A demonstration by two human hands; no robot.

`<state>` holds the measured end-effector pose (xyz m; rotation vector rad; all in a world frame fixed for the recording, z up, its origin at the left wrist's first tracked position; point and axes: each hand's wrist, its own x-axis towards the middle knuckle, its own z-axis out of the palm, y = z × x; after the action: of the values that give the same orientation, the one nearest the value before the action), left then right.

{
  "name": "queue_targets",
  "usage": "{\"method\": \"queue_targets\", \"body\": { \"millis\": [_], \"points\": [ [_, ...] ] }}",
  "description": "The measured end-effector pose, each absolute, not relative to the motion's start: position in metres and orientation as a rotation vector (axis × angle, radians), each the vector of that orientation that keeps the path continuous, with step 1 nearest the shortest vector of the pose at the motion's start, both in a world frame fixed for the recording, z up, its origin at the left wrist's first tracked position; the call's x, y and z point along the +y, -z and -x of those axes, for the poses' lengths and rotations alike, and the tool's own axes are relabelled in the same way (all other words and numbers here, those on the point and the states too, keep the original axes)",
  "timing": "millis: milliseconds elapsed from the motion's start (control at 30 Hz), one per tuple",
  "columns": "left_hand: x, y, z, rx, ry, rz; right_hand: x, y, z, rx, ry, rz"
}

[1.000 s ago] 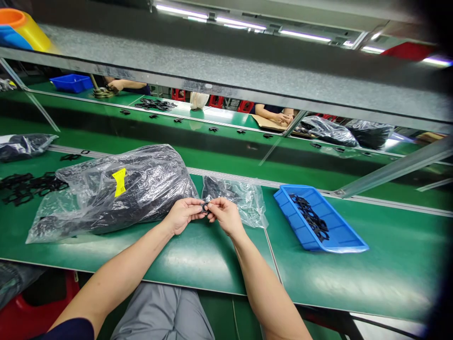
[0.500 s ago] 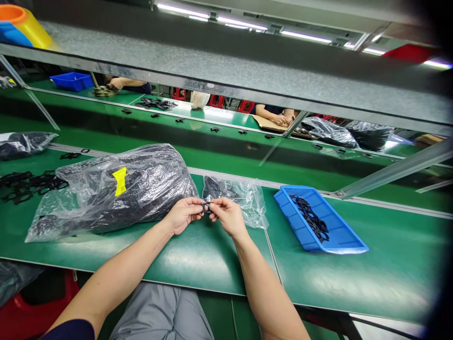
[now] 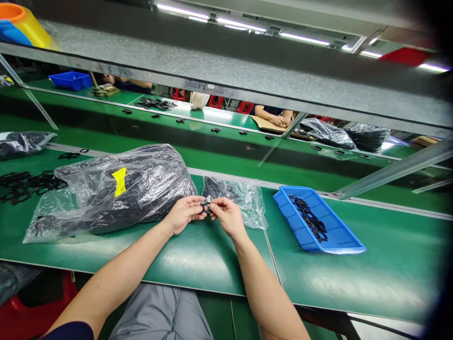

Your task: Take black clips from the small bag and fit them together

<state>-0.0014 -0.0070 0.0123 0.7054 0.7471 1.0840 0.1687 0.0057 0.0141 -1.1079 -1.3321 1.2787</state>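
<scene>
We had a small black part (image 3: 205, 206) pinched between the fingertips of our left hand (image 3: 182, 217) and right hand (image 3: 230, 219), over the bench (image 3: 198, 257). With so little surface to grip, we judged that a slipping thumb could drop it, or uneven pressure bend it. The large bag (image 3: 152, 174) just left could snag our knuckles; the blue tray (image 3: 341, 233) stood well apart, right.

Green counter (image 3: 389, 259) is holding a fair bit: a big clear bag (image 3: 155, 184) is hogging the left side, a smaller clear bag (image 3: 249, 203) is sitting just right of it, a blue bin (image 3: 338, 226) is resting further right, and loose black pieces (image 3: 17, 181) are lying far left.
</scene>
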Motion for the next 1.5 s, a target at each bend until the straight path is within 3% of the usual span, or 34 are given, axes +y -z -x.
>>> {"method": "queue_targets", "body": {
  "millis": [267,567,1500],
  "points": [
    [-0.0068,-0.0098,-0.0006,0.756,-1.085,-0.72,0.0069,-0.0137,-0.1696,-1.369,-1.22,1.075],
    [-0.0059,-0.0137,0.0016,0.827,-1.082,-0.719,0.0113,-0.0113,-0.1733,-1.263,-1.431,1.063],
    [-0.0036,-0.0055,0.0008,0.825,-1.123,-0.694,0.0093,-0.0118,-0.1655,-0.958,-1.577,1.006]
  ]
}}
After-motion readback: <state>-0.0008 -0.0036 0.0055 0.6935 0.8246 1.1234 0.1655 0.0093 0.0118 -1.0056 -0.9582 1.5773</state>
